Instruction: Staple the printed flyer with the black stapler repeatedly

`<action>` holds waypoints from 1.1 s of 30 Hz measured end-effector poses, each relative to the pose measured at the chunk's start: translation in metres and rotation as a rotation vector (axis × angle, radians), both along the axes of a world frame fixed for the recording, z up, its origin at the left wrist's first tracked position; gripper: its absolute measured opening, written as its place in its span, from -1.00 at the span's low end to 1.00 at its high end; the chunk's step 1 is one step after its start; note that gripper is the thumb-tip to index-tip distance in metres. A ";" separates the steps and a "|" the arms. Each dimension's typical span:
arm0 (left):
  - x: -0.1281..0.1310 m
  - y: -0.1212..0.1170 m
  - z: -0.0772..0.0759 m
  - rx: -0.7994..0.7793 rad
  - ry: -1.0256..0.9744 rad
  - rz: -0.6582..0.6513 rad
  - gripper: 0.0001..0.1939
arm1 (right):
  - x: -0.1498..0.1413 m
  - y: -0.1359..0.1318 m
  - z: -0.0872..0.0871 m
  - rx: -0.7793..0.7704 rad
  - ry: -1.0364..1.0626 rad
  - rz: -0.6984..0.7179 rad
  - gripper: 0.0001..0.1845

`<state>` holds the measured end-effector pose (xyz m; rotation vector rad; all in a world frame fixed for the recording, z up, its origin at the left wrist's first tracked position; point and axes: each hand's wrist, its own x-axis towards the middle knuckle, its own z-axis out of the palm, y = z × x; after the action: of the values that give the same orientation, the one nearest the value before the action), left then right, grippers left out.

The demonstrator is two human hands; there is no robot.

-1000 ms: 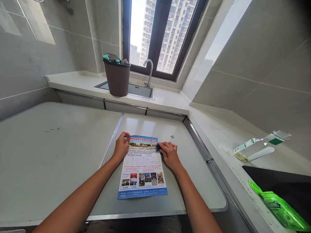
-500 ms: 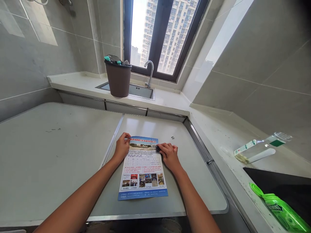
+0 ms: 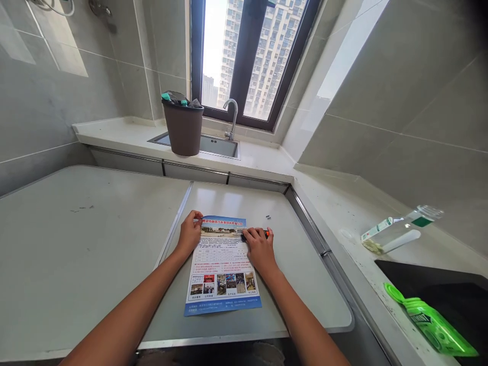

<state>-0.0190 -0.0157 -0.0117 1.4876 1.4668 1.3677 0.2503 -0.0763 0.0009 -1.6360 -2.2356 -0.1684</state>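
The printed flyer (image 3: 223, 267) lay flat on the pale surface (image 3: 305, 290), straight in front of the person, its long axis running away toward the sink (image 3: 219, 145) with only a slight slant. Its far end sat between the two hands, its blue lower band nearer the person's body. The left hand (image 3: 191, 231) was at the far left corner, fingers drawn together in a narrow pinch on the paper. The right hand (image 3: 261, 249) was at the opposite long edge, a little lower, its fingers curled over a dark object (image 3: 244, 235) that lay across that edge, roughly square to the flyer's length. Neither hand was clearly the nearer to the flyer; the dark object belonged to the right one alone.

From where I stood, most of that object was hidden under the fingers; a dark tip showed over the print and an orange patch at the other side, so I couldn't tell its full shape. The left thumb's hold was hard to make out. Beyond the right hand lay two small pieces (image 3: 268, 217), too tiny to identify.
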 end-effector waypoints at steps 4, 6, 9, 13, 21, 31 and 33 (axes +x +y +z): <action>-0.003 0.006 -0.005 0.006 0.042 0.008 -0.91 | 0.008 0.003 0.001 0.027 0.042 0.002 -0.47; -0.005 0.009 -0.009 0.030 0.074 0.013 -0.88 | 0.013 0.006 0.003 0.032 0.087 -0.021 -0.44; -0.007 0.012 -0.012 0.074 0.094 -0.005 -0.83 | 0.020 0.011 0.001 0.039 0.179 -0.084 -0.42; -0.006 0.009 -0.011 0.089 0.131 -0.060 -0.71 | 0.027 0.016 -0.006 0.042 0.282 -0.181 -0.50; 0.000 0.001 -0.015 0.141 0.679 0.046 -0.75 | 0.033 0.014 -0.009 0.179 0.413 -0.303 -0.73; 0.000 0.002 -0.015 0.127 0.719 -0.013 -0.79 | -0.007 0.000 0.005 0.009 0.561 0.144 -0.75; -0.001 0.002 -0.014 0.132 0.718 -0.018 -0.79 | -0.018 -0.005 0.004 -0.060 0.523 0.224 -0.74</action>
<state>-0.0198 -0.0138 -0.0260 2.2148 1.7869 0.9641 0.2318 -0.0808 0.0052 -1.2559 -1.9993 0.3485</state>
